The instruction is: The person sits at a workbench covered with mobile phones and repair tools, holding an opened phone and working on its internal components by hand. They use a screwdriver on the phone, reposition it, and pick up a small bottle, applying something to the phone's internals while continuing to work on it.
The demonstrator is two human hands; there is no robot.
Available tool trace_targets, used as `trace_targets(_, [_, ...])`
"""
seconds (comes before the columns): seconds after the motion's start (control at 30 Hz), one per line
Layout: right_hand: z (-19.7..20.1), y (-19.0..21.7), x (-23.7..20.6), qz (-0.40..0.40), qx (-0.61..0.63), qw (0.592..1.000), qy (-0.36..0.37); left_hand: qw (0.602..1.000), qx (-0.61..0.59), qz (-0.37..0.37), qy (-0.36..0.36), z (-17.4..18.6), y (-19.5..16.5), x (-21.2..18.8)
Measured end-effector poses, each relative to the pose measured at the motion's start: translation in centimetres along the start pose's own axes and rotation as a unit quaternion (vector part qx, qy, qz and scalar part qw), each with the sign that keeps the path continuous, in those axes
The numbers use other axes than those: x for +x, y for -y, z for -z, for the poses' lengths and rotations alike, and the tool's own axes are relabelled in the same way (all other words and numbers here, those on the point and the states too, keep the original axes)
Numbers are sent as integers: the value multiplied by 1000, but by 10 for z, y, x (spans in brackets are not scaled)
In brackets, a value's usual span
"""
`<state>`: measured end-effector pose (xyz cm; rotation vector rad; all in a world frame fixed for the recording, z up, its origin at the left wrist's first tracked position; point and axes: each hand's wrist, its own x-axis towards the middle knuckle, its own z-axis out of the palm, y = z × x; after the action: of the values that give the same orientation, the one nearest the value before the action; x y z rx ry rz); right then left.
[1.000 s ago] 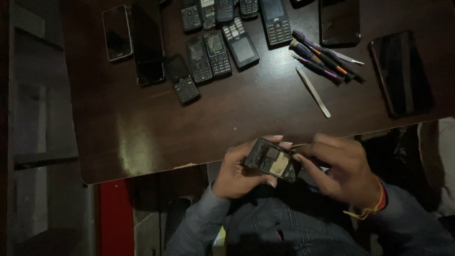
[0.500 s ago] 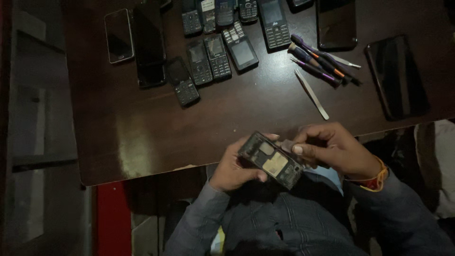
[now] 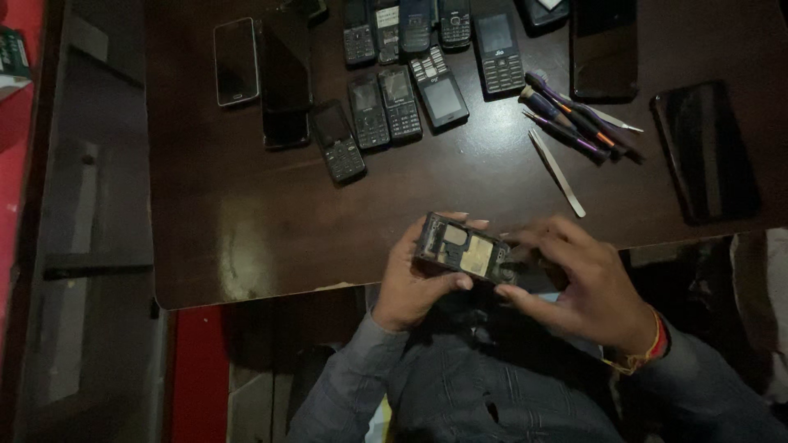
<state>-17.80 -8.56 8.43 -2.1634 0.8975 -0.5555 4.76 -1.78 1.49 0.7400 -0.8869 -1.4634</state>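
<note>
An opened keypad phone (image 3: 466, 250) with its back cover off is held just over the near edge of the dark wooden table (image 3: 246, 238). It is gripped at its left end by the left hand (image 3: 414, 283), thumb underneath and fingers curled over the top. The right hand (image 3: 587, 283) is closed loosely about the phone's right end, fingertips on its edge; whether anything else is pinched there cannot be told. Inside the phone a pale metal plate and dark frame are seen, the finer parts being blurred.

Beyond the hands, a pair of tweezers (image 3: 558, 172) is laid on the table, and just past it a cluster of purple-handled screwdrivers (image 3: 570, 119). A dark smartphone (image 3: 706, 152) is set face up to the right. Farther off, a row of keypad phones (image 3: 394, 102) is spread out, with two more smartphones (image 3: 263, 70) to the left. The farthest handsets are cut off by the frame's top edge.
</note>
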Motion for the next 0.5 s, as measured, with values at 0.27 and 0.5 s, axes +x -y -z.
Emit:
trace_targets(0.27, [4, 2, -3, 48, 1, 997, -61, 999, 25, -19, 5, -5, -5, -3])
trace_targets(0.5, [-4, 0, -7, 88, 34, 993, -68, 1000, -5, -14, 9, -5, -12, -10])
